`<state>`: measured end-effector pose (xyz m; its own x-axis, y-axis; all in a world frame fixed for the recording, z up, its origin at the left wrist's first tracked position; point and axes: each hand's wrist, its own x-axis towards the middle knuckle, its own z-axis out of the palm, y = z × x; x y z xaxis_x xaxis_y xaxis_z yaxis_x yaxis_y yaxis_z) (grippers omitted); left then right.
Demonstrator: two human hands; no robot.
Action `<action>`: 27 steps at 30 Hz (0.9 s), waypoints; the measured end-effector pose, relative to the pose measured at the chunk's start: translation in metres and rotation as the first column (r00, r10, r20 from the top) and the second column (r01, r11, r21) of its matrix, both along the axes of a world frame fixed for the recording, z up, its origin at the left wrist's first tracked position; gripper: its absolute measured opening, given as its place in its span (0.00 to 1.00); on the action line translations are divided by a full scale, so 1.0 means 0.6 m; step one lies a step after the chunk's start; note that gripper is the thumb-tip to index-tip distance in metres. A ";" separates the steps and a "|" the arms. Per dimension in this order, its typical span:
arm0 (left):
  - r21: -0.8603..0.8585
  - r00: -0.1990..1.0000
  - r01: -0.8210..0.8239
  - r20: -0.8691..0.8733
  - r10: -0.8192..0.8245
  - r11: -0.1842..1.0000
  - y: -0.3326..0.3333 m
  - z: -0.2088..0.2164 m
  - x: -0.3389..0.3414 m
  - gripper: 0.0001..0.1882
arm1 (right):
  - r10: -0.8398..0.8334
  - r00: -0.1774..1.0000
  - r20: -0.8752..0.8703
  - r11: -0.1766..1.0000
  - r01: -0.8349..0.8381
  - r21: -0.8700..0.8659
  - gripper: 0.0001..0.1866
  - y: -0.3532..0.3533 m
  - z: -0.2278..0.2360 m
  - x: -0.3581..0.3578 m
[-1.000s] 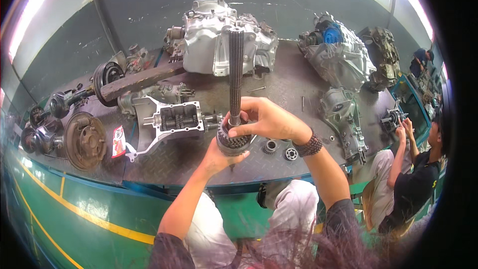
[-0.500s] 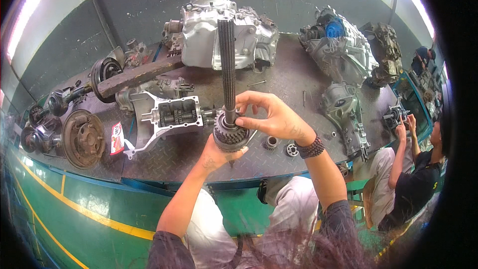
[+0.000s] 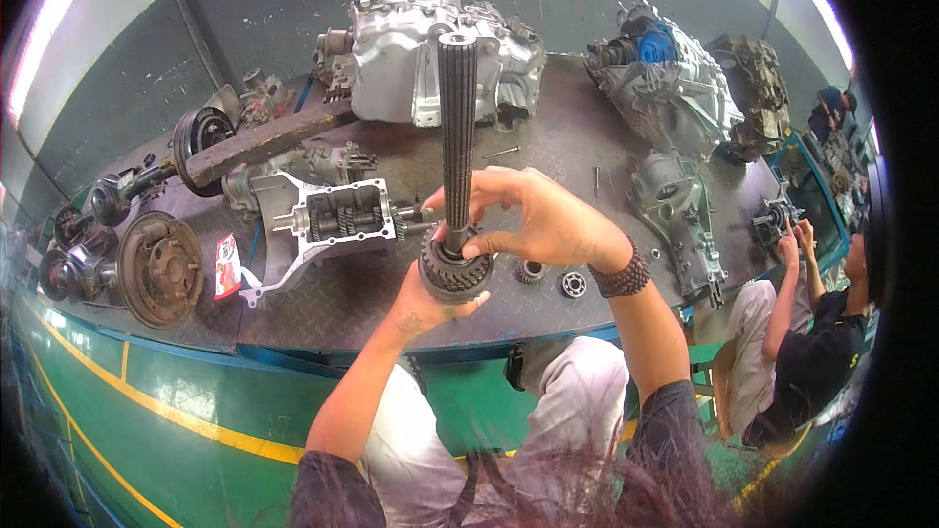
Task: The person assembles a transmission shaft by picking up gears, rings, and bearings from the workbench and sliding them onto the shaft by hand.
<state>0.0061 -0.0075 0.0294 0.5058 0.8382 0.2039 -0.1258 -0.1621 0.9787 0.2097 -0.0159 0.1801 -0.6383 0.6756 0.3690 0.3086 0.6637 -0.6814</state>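
Observation:
A long splined gear shaft (image 3: 458,127) stands nearly upright in front of me, with a toothed gear (image 3: 456,277) around its lower end. My left hand (image 3: 430,301) cups that gear from below, thumb and fingers wrapped around its side. From the right, my right hand (image 3: 543,220) pinches the shaft's base just above the gear, thumb in front and fingers behind; what exactly lies under the fingertips is partly hidden. Just right of the gear, a small gear (image 3: 529,273) and a ball bearing (image 3: 574,285) rest on the metal bench (image 3: 391,323).
An opened gearbox housing (image 3: 337,220) lies to the left, near a rusty brake drum (image 3: 161,269) and a red-and-white packet (image 3: 227,266). Behind stands a large silver transmission case (image 3: 401,59). More casings (image 3: 675,88) occupy the right side. A co-worker (image 3: 807,352) sits far right, handling a part.
The shaft has tilted slightly and its top now shows its end face a little further right. My right hand has shifted slightly, its fingers spreading further around behind the shaft. Both hands keep their hold.

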 end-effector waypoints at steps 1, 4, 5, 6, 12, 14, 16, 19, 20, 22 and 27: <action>0.024 1.000 0.001 -0.029 0.000 1.000 0.001 0.001 0.001 0.53 | -0.013 1.000 -0.007 0.994 0.012 -0.104 0.30 0.000 0.004 0.000; 0.064 1.000 -0.008 -0.021 0.010 0.998 0.001 -0.004 -0.001 0.51 | -0.049 0.998 -0.041 0.979 0.040 -0.199 0.36 -0.008 -0.002 -0.006; 0.062 1.000 -0.003 -0.021 0.005 0.998 0.001 -0.006 0.000 0.51 | -0.054 0.996 -0.067 0.982 0.041 -0.182 0.39 -0.008 -0.005 -0.007; 0.059 1.000 -0.005 -0.024 0.006 0.998 0.002 -0.010 0.000 0.50 | -0.031 0.997 -0.066 0.992 0.023 -0.127 0.41 -0.010 -0.007 -0.007; -0.044 1.000 -0.009 0.023 0.010 0.999 -0.002 -0.010 0.012 0.29 | 0.061 0.944 -0.324 0.974 0.014 0.225 0.40 0.015 0.023 -0.005; -0.068 0.998 -0.053 -0.049 0.050 0.996 -0.002 -0.017 -0.001 0.28 | 0.009 0.926 -0.377 0.992 0.038 0.117 0.36 0.006 0.091 -0.016; -0.032 0.996 -0.085 0.026 0.085 0.996 0.003 -0.030 -0.001 0.31 | 0.059 0.933 -0.356 0.970 0.030 0.240 0.31 0.000 0.152 -0.021; -0.045 0.996 -0.075 0.037 0.077 0.996 0.013 -0.052 -0.006 0.32 | 0.122 0.887 -0.446 0.906 0.083 0.414 0.27 0.007 0.193 -0.024; -0.051 0.998 -0.045 0.038 0.047 0.998 0.010 -0.049 0.007 0.32 | 0.288 0.904 -0.316 0.739 0.000 0.673 0.20 0.027 0.201 0.008; 0.037 0.997 -0.053 0.049 0.051 0.998 0.003 -0.047 0.003 0.33 | -0.067 0.876 -0.478 -0.219 0.455 0.863 0.10 0.067 0.211 0.021; 0.061 0.996 -0.082 -0.027 0.083 0.995 0.001 -0.038 -0.001 0.37 | 0.167 0.530 -0.831 0.917 0.227 0.329 0.17 -0.011 0.064 0.161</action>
<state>0.0054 -0.0071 0.0067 0.4417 0.8643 0.2407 -0.0812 -0.2287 0.9701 0.3060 -0.0224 0.2183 0.1166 0.3788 0.9181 -0.2426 0.9073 -0.3435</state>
